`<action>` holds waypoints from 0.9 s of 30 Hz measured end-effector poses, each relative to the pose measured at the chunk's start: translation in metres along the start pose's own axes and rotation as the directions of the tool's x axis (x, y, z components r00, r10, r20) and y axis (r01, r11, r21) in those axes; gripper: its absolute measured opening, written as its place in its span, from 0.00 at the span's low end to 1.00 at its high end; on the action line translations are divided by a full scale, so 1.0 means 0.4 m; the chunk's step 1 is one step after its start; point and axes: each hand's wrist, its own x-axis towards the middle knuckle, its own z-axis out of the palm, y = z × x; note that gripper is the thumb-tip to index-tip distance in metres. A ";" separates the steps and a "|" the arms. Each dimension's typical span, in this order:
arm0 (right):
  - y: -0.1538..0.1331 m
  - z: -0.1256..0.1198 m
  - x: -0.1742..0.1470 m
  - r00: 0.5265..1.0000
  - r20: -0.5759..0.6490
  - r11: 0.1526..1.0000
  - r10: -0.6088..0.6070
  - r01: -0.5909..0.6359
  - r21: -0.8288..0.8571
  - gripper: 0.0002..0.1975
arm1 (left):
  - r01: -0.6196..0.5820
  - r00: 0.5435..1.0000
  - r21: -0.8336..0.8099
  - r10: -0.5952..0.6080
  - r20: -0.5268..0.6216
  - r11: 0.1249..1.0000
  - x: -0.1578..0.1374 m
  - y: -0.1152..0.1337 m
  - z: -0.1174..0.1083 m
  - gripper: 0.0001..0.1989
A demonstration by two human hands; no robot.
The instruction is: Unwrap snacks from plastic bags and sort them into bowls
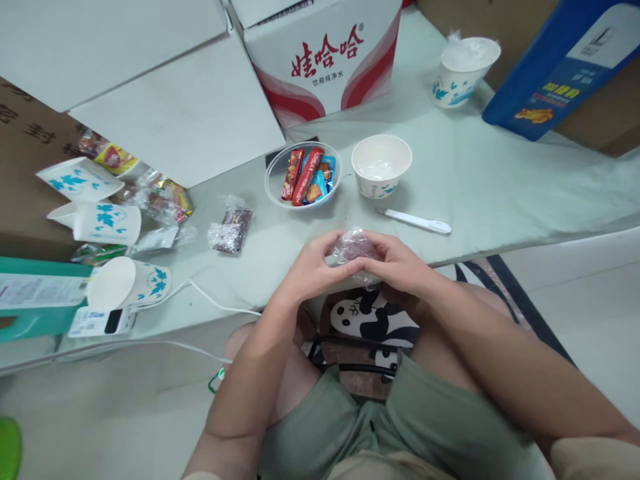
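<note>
Both my hands hold a dark reddish-brown item wrapped in clear plastic film (356,248), just over the table's front edge. My left hand (320,267) grips it from the left, my right hand (400,261) from the right, and the thumbs nearly meet in front. Film bunches up above and hangs below the fingers. Beyond them stand a clear round bowl (270,188) with red and blue snack packets and a paper bowl (383,190) with clear plastic inside. A white-handled knife (417,221) lies right of my hands. To the left rests a similar dark wrapped block (234,231).
White cartons (320,73) stand at the back. Several paper cups (107,223) lie tipped at the left beside snack packs and a white cable (210,301). Back right are another paper bowl (457,80) and a blue box (545,80). The table edge (550,250) runs before me.
</note>
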 end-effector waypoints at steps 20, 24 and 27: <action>-0.091 -0.141 0.042 0.724 -0.518 0.721 -0.455 -0.042 -0.691 0.04 | 0.063 0.981 -0.390 -0.128 -0.143 0.918 0.027 -0.058 -0.031 0.16; -0.162 -0.250 0.189 0.852 -0.337 0.363 -0.400 -0.190 -0.912 0.13 | 0.043 0.981 -0.416 -0.116 -0.154 0.908 0.024 -0.056 -0.047 0.15; -0.170 -0.275 0.299 0.980 -0.193 0.073 -0.044 -0.189 -0.979 0.16 | 0.037 0.974 -0.427 -0.128 -0.187 0.903 0.022 -0.054 -0.057 0.15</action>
